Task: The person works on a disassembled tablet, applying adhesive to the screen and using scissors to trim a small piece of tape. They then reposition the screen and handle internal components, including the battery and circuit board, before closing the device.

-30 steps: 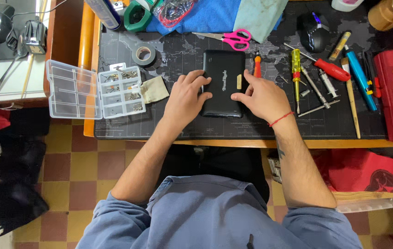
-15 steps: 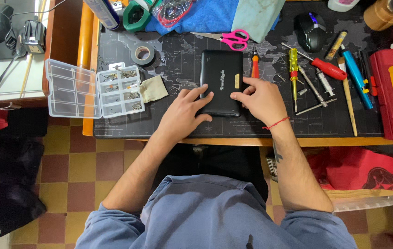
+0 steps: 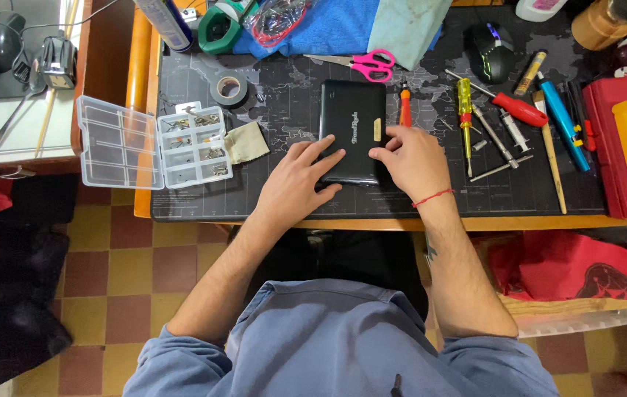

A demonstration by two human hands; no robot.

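Note:
A black tablet (image 3: 351, 117) lies back side up on the dark desk mat (image 3: 291, 110). My left hand (image 3: 300, 176) rests flat on its lower left part, fingers spread. My right hand (image 3: 415, 160) presses against the tablet's right edge, fingertips beside a small tan pick (image 3: 376, 132). A red thread circles my right wrist. An orange-handled tool (image 3: 404, 103) lies just right of the tablet.
A clear parts box (image 3: 153, 141) stands open at the left with small screws. A tape roll (image 3: 229, 90), pink scissors (image 3: 363, 65), a black mouse (image 3: 491, 50), several screwdrivers (image 3: 504, 106) and a red case (image 3: 626, 147) surround the tablet. A tan cloth (image 3: 247, 142) lies beside the box.
Both hands have shifted slightly: the left has slid lower along the tablet's left side and the right has moved closer to the tablet's right edge.

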